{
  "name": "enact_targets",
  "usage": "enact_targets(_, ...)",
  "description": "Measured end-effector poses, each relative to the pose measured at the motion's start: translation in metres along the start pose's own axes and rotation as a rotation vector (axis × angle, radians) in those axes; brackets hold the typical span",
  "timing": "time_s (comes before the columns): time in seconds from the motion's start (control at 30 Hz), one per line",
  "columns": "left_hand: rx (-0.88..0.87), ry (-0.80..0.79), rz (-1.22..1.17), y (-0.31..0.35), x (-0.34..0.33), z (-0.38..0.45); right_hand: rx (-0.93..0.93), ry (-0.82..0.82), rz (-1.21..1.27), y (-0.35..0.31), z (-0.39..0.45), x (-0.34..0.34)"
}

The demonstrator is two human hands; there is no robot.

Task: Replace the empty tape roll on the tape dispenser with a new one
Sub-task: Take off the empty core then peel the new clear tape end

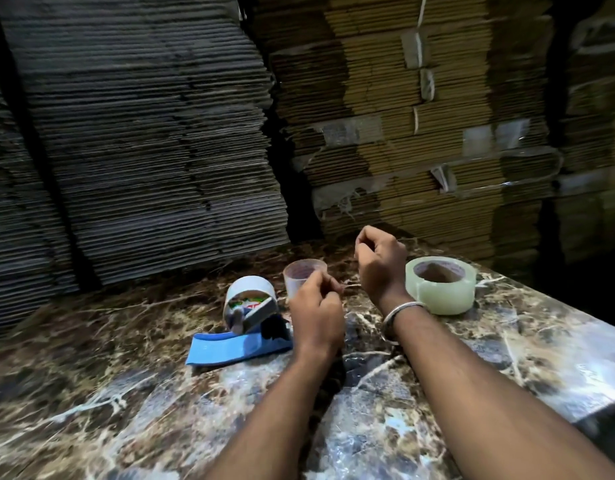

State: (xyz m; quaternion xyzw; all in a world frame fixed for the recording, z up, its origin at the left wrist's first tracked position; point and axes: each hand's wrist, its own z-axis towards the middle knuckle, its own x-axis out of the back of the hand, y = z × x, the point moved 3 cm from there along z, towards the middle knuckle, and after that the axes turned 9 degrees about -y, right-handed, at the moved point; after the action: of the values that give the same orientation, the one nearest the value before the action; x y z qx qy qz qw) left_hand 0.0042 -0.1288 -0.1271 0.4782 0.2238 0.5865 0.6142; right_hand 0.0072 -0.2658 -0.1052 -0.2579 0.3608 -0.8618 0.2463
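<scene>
Both hands are up over a marble-patterned worktop (541, 358), w/ stacks of flattened cardboard (385, 116) piled close behind it.

Left hand (316, 310): fingers curled in loosely, thumb and forefinger tips near each other beside a small clear empty tape core (300, 273) that stands on end. Can't tell if the grip actually touches the core or holds anything; looks like a loose pinch on nothing clearly visible.

Right hand (380, 261): raised, wrist bent, fingers curled toward the thumb, nothing solid seen in the grip. Could be a thin strip of tape between the two hands, too faint to say. A metal bangle (401, 313) sits on the right wrist.

Tape dispenser (245, 327): lies on the worktop left of the left hand, blue handle toward the camera, w/ a whitish roll (250, 292) sitting in its holder at the far end. Printed label shows inside the roll, not readable.

New tape roll (441, 284): full, pale, translucent, lying flat on the worktop just right of the right wrist, apart from the dispenser.
</scene>
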Motion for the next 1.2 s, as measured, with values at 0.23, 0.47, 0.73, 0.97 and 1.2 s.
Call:
enact_targets(0.23,0.058,-0.118,0.021,-0.013,0.002,0.001,0.025,-0.014,-0.154,-0.01,-0.011,-0.005)
enact_targets(0.47,0.158,-0.155,0.015,-0.021,0.004,0.0,-0.195,0.102,-0.235,-0.022,-0.012,0.007)
enact_targets(0.73,0.171,-0.179,0.016,-0.017,0.001,-0.001,-0.3,-0.063,-0.708,-0.01,-0.033,0.064)
enact_targets(0.97,0.16,-0.196,0.014,-0.019,0.002,-0.003,-0.301,-0.104,-0.961,0.0,-0.039,0.105)
enact_targets(1.2,0.161,-0.213,0.01,-0.017,0.003,-0.005,-0.454,-0.286,-0.64,0.028,-0.048,0.114)
